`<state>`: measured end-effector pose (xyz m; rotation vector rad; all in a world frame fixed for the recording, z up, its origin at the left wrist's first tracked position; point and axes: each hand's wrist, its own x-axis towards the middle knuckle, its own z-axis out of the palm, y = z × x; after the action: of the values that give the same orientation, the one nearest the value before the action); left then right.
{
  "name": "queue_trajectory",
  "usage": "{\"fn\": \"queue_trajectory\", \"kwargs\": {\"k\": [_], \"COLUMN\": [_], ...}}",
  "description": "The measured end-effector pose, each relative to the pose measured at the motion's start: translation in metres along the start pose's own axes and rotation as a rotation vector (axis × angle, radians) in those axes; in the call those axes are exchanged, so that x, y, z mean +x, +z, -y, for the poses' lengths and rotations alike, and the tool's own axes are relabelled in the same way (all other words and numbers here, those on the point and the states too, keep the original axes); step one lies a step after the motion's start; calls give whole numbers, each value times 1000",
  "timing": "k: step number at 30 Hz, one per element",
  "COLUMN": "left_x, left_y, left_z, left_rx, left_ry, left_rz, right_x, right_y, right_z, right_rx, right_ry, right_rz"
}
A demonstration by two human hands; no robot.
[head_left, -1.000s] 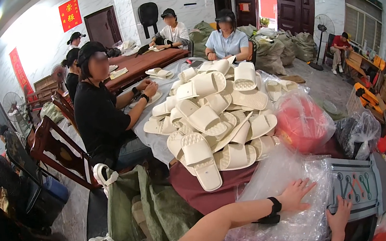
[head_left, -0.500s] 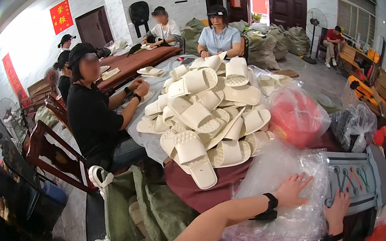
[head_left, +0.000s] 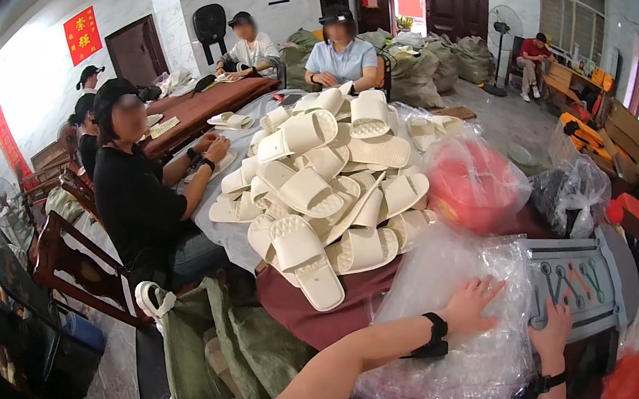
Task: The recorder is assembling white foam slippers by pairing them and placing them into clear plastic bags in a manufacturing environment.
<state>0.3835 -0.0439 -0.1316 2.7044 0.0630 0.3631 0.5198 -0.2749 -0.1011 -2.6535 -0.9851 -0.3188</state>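
Over on the left, a green cloth sack [head_left: 234,348] slumps beside the desk [head_left: 310,314] with its dark red cover, which carries a heap of cream plastic slippers [head_left: 326,190]. Left hand [head_left: 471,305] lies flat, fingers spread, on a crinkly stack of clear plastic bags [head_left: 450,335] right under that grip. Right hand [head_left: 554,326] rests on the bags' right edge, touching a grey tool-printed box [head_left: 588,277]; can't tell its grip.

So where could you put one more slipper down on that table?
The dark red tablecloth shows bare between the slipper pile and the clear plastic bags under the left hand. Elsewhere slippers crowd it, a red bundle beside them.
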Motion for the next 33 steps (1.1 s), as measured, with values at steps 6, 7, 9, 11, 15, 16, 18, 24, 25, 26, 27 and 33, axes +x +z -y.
{"fn": "queue_trajectory", "kwargs": {"k": [6,7,9,11,15,16,18,24,25,26,27,33], "left_x": [2,2,3,5,2,1,1,11,11,11,9,27], "left_y": [9,8,6,6,7,8,9,8,6,6,2,-5], "left_z": [1,0,-1,-1,2,2,2,-5,-2,-2,0,-2], "left_rx": [-58,-41,-31,5,1,6,4,62,77,96,119,196], "left_ry": [52,44,38,27,31,23,15,60,58,62,61,139], "left_rz": [-53,-52,-47,-31,-48,-45,-41,21,23,13,-3,70], "right_x": [-3,-3,-1,-2,0,1,0,-3,3,4,8,18], "right_y": [7,5,5,8,3,2,-1,-16,-17,-22,-27,-63], "right_z": [-9,-8,-5,-7,0,1,0,-21,-19,-18,-11,-11], "right_rx": [3,26,28,-4,11,37,59,121,124,143,167,227], "right_ry": [14,25,43,10,26,17,9,-26,-40,-33,-34,23], "right_rz": [-62,-59,-43,-129,-94,-93,-89,-178,-192,-190,-190,-170]}}
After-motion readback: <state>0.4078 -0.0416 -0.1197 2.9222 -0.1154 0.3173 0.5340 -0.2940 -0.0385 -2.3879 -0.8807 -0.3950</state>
